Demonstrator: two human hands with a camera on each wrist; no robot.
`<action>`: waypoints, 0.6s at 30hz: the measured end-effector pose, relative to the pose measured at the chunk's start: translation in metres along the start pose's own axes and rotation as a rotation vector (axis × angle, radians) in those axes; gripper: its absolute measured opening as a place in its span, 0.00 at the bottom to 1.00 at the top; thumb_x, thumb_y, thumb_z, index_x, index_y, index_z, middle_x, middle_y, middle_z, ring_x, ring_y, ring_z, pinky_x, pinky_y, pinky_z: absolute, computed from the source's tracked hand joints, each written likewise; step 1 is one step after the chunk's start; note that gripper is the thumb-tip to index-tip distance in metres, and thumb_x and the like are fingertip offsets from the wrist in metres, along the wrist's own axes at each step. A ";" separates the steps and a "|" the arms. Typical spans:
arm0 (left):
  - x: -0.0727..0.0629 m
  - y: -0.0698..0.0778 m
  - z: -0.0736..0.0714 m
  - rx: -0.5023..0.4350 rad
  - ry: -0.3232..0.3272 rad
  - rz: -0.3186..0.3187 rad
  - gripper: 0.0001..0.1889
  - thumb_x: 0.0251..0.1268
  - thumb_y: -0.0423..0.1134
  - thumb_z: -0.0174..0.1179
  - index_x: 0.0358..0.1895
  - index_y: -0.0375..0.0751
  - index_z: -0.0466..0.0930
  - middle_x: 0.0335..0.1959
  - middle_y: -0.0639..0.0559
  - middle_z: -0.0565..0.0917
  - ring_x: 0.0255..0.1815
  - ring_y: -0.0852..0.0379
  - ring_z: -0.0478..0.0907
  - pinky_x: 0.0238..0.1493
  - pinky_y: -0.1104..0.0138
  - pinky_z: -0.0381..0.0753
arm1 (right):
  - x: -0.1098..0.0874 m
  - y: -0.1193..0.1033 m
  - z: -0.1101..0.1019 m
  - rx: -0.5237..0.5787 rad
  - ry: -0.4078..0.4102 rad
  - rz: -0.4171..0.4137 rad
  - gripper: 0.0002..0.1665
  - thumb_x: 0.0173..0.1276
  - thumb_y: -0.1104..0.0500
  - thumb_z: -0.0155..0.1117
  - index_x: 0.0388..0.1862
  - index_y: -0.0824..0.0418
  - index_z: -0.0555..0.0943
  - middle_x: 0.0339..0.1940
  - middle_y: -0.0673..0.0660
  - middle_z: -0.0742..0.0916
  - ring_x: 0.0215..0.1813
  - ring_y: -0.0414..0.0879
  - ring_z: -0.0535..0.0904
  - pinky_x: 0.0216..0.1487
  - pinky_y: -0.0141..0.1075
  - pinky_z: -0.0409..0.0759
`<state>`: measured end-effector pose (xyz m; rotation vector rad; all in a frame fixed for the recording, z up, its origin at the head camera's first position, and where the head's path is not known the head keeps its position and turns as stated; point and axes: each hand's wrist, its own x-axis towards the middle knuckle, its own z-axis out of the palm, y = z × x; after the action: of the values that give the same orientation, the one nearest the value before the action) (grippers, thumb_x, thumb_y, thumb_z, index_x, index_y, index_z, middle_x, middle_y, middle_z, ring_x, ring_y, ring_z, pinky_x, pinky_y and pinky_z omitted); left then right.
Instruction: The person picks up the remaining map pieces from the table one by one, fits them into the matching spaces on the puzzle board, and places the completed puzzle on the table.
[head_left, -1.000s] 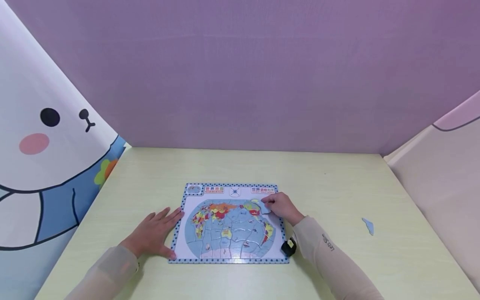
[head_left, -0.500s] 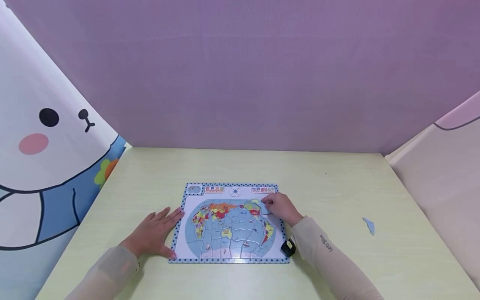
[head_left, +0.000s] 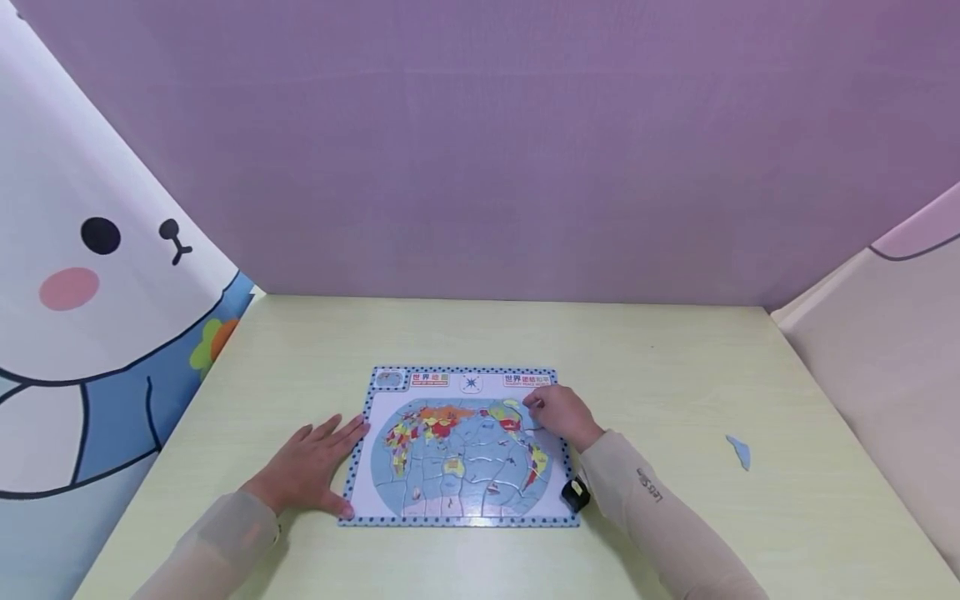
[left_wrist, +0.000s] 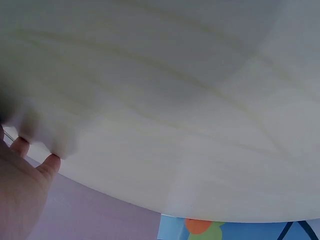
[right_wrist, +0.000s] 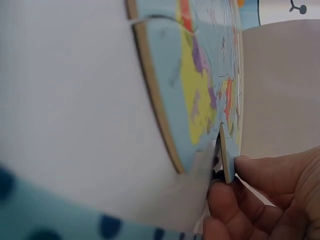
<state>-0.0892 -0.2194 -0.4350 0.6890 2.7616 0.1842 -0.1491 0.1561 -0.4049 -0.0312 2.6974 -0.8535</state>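
A world map puzzle board (head_left: pixel 465 522) with a dotted blue border lies on the table, most of its oval covered with fitted pieces. My right hand (head_left: pixel 566 415) is over its upper right part. Between thumb and fingers it pinches a light blue puzzle piece (right_wrist: pixel 228 156), which stands tilted at the oval's edge in the right wrist view. My left hand (head_left: pixel 306 468) rests with spread fingers on the board's left edge; its fingers (left_wrist: pixel 47 167) show at the lower left of the left wrist view.
Another small blue puzzle piece (head_left: pixel 738 452) lies on the table to the right of the board. The pale wooden table (head_left: pixel 660 367) ends at a purple backdrop (head_left: pixel 480 167). A cartoon-printed cloth (head_left: pixel 112 333) hangs on the left. A black device (head_left: pixel 576 495) sits at my right wrist.
The pinched puzzle piece has shifted slightly at the upper right of the oval, and less of it shows beside my fingers. My left hand has stayed in place.
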 end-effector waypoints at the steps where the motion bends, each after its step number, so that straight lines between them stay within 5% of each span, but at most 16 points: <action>1: 0.000 0.000 0.000 -0.002 -0.002 -0.001 0.63 0.33 0.77 0.64 0.73 0.38 0.58 0.74 0.43 0.59 0.73 0.34 0.51 0.64 0.34 0.53 | 0.000 -0.001 0.000 -0.010 0.000 0.004 0.10 0.68 0.65 0.61 0.47 0.63 0.84 0.46 0.58 0.85 0.48 0.51 0.79 0.53 0.48 0.76; 7: 0.001 0.000 -0.001 0.010 -0.006 -0.001 0.63 0.33 0.76 0.64 0.73 0.38 0.58 0.74 0.43 0.59 0.73 0.34 0.52 0.63 0.34 0.54 | 0.000 -0.005 -0.003 -0.066 0.011 0.016 0.11 0.66 0.63 0.64 0.46 0.63 0.85 0.45 0.58 0.85 0.47 0.51 0.79 0.52 0.47 0.76; 18: 0.001 -0.001 -0.001 0.027 -0.018 -0.006 0.65 0.30 0.78 0.64 0.73 0.39 0.58 0.74 0.44 0.60 0.72 0.34 0.53 0.63 0.34 0.54 | 0.006 -0.001 -0.003 -0.007 -0.015 0.042 0.08 0.62 0.65 0.67 0.40 0.66 0.86 0.37 0.56 0.86 0.39 0.48 0.78 0.44 0.41 0.79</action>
<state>-0.0905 -0.2195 -0.4349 0.6854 2.7536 0.1395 -0.1554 0.1561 -0.4039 0.0178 2.6775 -0.8288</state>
